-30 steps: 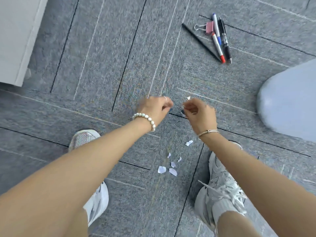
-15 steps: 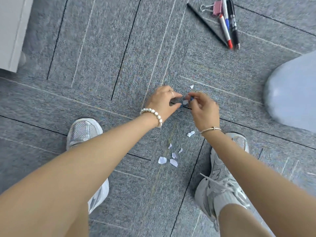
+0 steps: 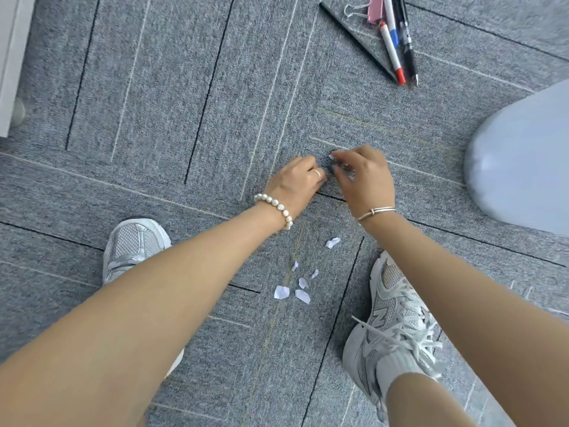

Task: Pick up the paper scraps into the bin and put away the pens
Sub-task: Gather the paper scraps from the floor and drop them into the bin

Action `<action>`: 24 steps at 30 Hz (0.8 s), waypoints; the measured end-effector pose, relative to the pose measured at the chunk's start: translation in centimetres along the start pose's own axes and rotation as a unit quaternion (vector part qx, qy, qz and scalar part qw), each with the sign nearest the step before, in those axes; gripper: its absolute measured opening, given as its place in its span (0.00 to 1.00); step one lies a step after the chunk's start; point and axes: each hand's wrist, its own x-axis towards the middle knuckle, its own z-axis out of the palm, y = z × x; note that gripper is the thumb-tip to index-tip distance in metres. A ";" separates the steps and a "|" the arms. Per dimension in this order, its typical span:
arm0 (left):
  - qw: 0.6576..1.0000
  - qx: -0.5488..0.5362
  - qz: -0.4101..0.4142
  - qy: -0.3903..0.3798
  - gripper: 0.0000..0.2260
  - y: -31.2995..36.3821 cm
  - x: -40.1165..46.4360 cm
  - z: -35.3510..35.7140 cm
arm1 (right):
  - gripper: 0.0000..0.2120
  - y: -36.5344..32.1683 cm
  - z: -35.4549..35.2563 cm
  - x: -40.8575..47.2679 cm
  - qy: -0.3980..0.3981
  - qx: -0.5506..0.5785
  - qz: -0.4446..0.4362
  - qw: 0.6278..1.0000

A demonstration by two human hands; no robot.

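- R hand (image 3: 363, 177): fingertips pinching small white paper scrap (image 3: 331, 156) off grey carpet-tile floor (image 3: 172, 97), prob. collecting.
- L hand (image 3: 297, 180): fingers curled shut, likely holding gathered bits; contents hidden.
- More torn white scraps (image 3: 281, 292) lie btwn shoes.
- Marker pens (image 3: 397, 41) near floor's far edge, untouched.

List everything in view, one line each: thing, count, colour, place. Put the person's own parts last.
paper scraps: about six loose, white, on the carpet between the shoes; one more at the right hand's fingertips
pens: at least three, white and black, top right on the carpet
pencil: one, black, left of the pens
binder clip: one, pink, top edge
bin: one, pale blue, right edge
cabinet: one, white, left edge
carpet: grey tiles
shoes: two, silver-white
left hand: pearl bracelet, ring, curled
right hand: thin bangle, pinching a scrap
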 end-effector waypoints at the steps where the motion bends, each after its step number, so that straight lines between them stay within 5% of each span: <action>1: 1.000 0.002 0.003 -0.002 0.08 0.0 0.0 0.0 | 0.10 0.2 0.1 0.3 0.004 -0.006 -0.008 1.000; 13: 0.998 -0.028 -0.050 -0.030 0.10 -2.0 -3.8 -2.2 | 0.07 0.0 -0.1 -0.4 0.025 -0.006 -0.009 1.000; 24: 0.991 -0.004 -0.008 -0.134 0.07 -1.6 -8.5 -2.4 | 0.05 -1.1 -4.4 -9.7 -0.167 0.013 0.054 0.984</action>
